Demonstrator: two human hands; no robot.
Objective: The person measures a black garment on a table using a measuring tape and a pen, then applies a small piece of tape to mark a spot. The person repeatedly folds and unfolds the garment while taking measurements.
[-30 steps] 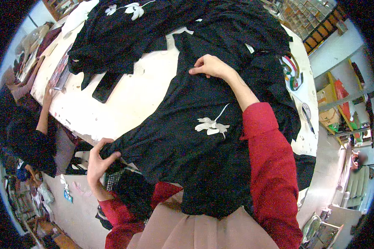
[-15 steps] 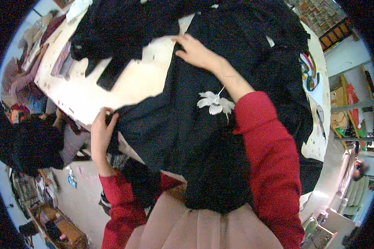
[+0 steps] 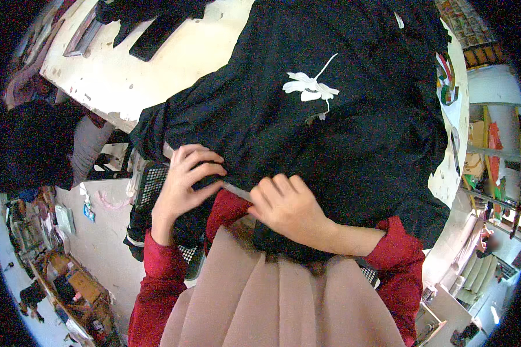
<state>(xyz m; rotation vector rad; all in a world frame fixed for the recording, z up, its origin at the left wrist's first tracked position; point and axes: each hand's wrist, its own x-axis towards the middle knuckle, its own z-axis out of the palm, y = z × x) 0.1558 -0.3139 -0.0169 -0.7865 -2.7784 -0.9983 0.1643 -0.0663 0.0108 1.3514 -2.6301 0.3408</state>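
Observation:
A large black garment (image 3: pixel 243 121) lies spread over the pale table, bearing a white flower (image 3: pixel 309 87) with a thin stem. At the table's near edge, my left hand (image 3: pixel 188 176) has its fingers bent over the garment's edge, with the thumb beneath and black cloth between them. To its right, my right hand (image 3: pixel 286 208) is closed on the near edge of the same garment, its fingers folded down and partly hiding the cloth. A pale strip of table edge shows between the two hands.
More black cloth (image 3: pixel 150 8) and a dark flat rectangular thing (image 3: pixel 156 37) lie at the far left of the table (image 3: pixel 110 87). Coloured strips (image 3: pixel 446 81) sit on its right side. A person in black (image 3: pixel 40 144) is close by on the left.
Both hands have come to the near edge: my right hand from the far part of the garment, my left hand from its left corner. The garment's left edge now lies bunched.

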